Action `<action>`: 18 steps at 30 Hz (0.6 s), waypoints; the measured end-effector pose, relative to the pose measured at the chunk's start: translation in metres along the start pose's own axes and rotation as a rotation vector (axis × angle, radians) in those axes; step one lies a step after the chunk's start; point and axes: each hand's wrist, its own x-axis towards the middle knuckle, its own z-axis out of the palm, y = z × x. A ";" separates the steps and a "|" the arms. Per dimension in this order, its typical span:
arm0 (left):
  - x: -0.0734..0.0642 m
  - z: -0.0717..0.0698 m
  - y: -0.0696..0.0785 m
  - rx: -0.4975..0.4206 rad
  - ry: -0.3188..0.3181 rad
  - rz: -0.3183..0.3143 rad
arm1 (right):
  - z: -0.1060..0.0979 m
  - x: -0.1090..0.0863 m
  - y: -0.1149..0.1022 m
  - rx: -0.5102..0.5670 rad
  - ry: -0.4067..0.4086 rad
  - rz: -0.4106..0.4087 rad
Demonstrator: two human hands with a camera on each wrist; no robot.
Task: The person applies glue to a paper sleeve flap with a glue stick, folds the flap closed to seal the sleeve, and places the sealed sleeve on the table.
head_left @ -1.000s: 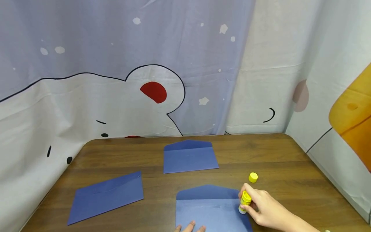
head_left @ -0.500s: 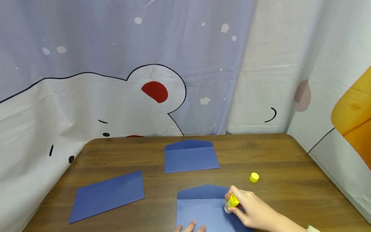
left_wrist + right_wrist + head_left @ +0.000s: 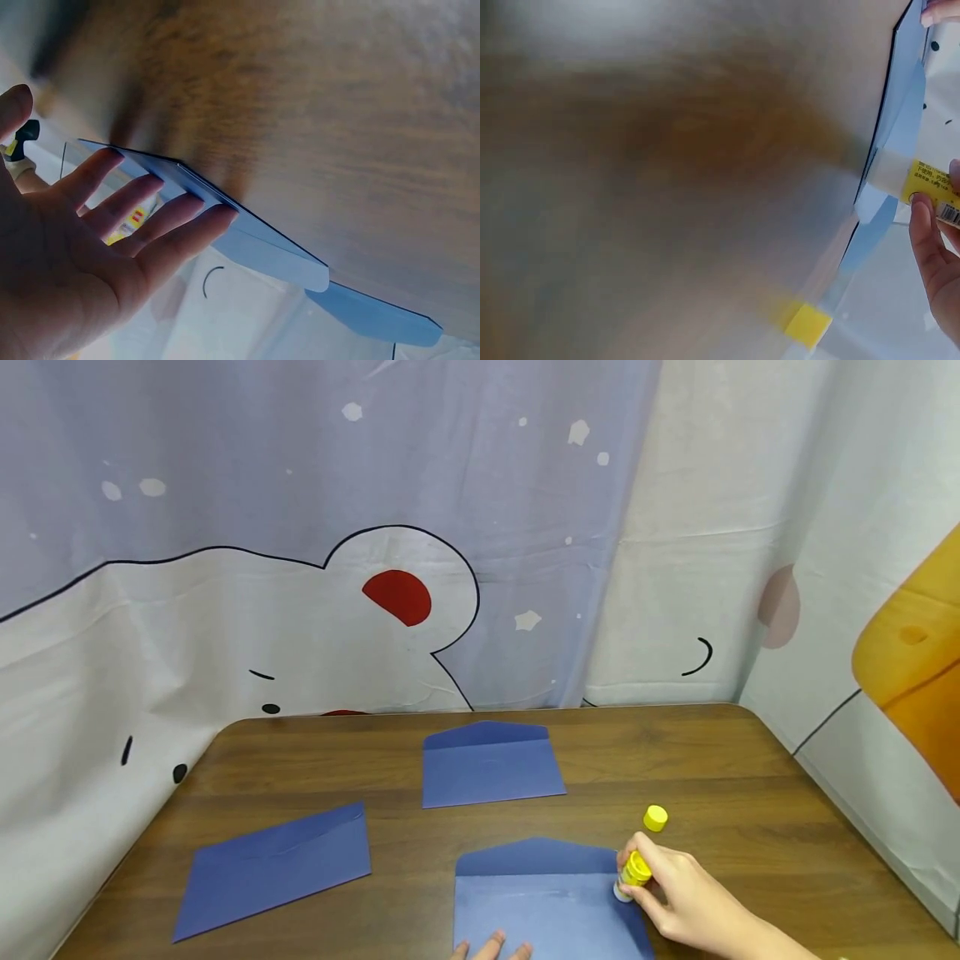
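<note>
A blue envelope (image 3: 551, 914) lies at the front of the table with its flap spread away from me. My left hand (image 3: 491, 947) rests its fingertips on the envelope's lower part; the left wrist view shows those fingers (image 3: 176, 229) extended and spread. Between thumb and fingers, my right hand (image 3: 693, 902) pinches a yellow-and-white glue stick (image 3: 637, 867), tilted with its white end down at the right of the envelope, near the flap fold. In the right wrist view the glue stick's label (image 3: 932, 184) shows, and its white end meets the envelope (image 3: 900, 97).
The glue stick's yellow cap (image 3: 655, 817) stands just beyond my right hand. A second blue envelope (image 3: 491, 774) lies farther back with its flap open. Another envelope (image 3: 277, 870) lies at the left. A printed curtain (image 3: 525, 568) hangs behind the wooden table (image 3: 337, 756).
My right hand slid the glue stick leftward along the envelope, then back to its right side. The left hand stays in place on the envelope.
</note>
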 end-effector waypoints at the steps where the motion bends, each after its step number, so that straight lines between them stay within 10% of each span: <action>1: 0.000 0.000 0.000 0.002 0.002 0.001 | 0.003 0.003 0.000 -0.003 0.006 -0.007; 11: 0.004 0.001 0.001 -0.059 -0.143 -0.054 | 0.038 0.042 -0.018 0.110 -0.084 -0.088; 18: 0.003 0.018 0.009 0.048 0.072 -0.139 | 0.068 0.076 -0.039 0.166 -0.174 -0.140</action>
